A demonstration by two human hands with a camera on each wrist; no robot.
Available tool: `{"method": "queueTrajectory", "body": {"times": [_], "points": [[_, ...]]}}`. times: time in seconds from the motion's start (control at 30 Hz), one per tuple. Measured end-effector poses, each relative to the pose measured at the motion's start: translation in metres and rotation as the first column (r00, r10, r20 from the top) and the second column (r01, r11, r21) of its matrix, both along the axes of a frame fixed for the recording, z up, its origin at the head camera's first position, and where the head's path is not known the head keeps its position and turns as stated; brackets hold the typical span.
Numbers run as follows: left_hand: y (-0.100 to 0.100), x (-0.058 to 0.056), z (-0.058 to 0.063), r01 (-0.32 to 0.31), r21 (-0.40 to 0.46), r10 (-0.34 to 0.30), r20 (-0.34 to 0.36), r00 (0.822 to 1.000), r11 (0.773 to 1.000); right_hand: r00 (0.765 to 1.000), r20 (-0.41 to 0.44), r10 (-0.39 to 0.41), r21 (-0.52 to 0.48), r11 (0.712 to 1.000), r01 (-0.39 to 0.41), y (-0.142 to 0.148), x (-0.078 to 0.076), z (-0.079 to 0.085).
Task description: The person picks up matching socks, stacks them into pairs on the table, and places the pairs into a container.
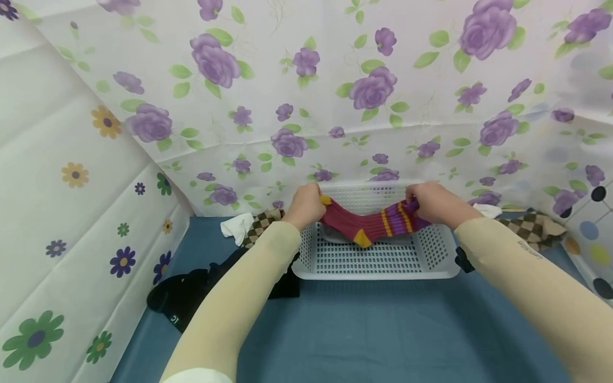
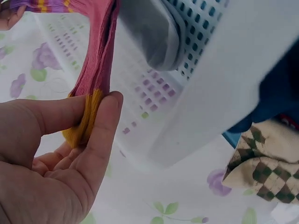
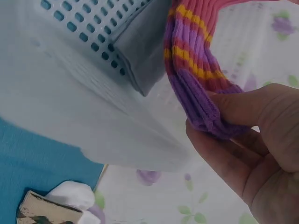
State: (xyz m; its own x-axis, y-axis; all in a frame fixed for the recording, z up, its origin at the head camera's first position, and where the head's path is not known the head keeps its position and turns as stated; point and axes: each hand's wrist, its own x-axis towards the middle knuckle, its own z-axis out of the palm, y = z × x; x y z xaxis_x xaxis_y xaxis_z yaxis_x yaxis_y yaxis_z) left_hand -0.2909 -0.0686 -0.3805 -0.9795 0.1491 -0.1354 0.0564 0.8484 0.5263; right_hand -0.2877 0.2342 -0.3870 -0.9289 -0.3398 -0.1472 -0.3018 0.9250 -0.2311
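A dark pink sock (image 1: 347, 219) with yellow toe and heel and a purple striped cuff hangs stretched between both hands, over a white plastic basket (image 1: 373, 275). My left hand (image 1: 306, 205) pinches its yellow toe (image 2: 84, 116) between thumb and fingers. At the other end, my right hand (image 1: 436, 202) pinches the purple cuff (image 3: 201, 102). The sock sags in the middle, heel lowest. Below it, a folded grey sock (image 2: 156, 42) lies inside the basket along its far side.
Left of the basket lie black clothing (image 1: 184, 292), a white sock (image 1: 237, 227) and a checkered sock (image 1: 263, 226). Another checkered sock (image 1: 538, 231) lies to the right. Blue cloth (image 1: 373, 330) covers the surface, with flowered sheeting (image 1: 335, 106) hanging behind it.
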Motion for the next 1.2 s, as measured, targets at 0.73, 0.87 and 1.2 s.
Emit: {"method": "queueTrajectory", "body": {"times": [0.73, 0.87, 1.2], "points": [[0.011, -0.01, -0.018, -0.006, -0.313, -0.034, -0.121, 0.992, 0.95, 0.996, 0.071, -0.051, 0.111, 0.993, 0.043, -0.017, -0.017, -0.029], [0.012, -0.01, -0.004, -0.001, -0.338, -0.043, -0.123, 0.991, 0.941, 0.994, 0.083, -0.076, 0.12, 0.991, 0.065, -0.019, -0.015, -0.02], [0.035, -0.007, 0.003, 0.211, -0.44, -0.207, 0.059, 0.977, 0.873, 0.997, -0.076, 0.016, 0.209, 0.978, 0.001, -0.032, -0.007, -0.015]]}}
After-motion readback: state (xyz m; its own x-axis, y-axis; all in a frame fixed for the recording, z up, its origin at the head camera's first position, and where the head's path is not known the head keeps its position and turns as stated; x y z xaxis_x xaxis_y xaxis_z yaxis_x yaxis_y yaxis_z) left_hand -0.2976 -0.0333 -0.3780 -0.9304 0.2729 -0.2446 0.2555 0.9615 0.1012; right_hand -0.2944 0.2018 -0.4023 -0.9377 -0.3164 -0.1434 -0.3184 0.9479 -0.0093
